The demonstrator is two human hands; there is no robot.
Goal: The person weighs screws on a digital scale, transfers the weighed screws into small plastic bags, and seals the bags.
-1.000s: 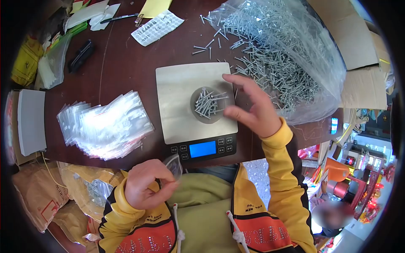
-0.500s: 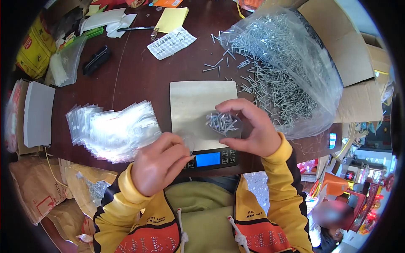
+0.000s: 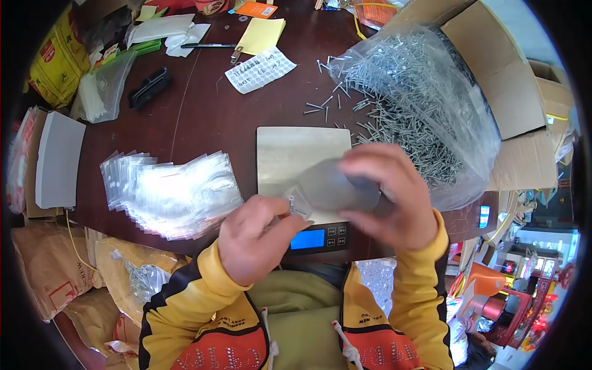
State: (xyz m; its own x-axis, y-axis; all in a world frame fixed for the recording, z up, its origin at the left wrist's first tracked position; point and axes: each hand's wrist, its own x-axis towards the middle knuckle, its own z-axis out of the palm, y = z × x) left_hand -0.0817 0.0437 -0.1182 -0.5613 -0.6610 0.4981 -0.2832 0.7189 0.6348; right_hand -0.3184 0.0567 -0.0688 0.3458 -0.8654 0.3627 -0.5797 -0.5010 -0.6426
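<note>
My right hand is wrapped round a grey, see-through cup, smeared by motion. The cup lies tipped on its side above the digital scale, with its mouth toward my left hand. Between the closed fingers of that hand is a small clear plastic bag, its opening close to the cup's mouth. Some small metal pieces seem to show in the bag. To the left of my left hand lies a fanned stack of clear bags.
A big clear sack spills metal screws on the right, against a cardboard box. At the back are a sticker sheet, a yellow notepad and a black pen. A white box stands at the left edge.
My right hand has tipped the cup of screws from upright onto its side, toward the left. My left hand has moved right, bringing the small bag to the cup's mouth.
</note>
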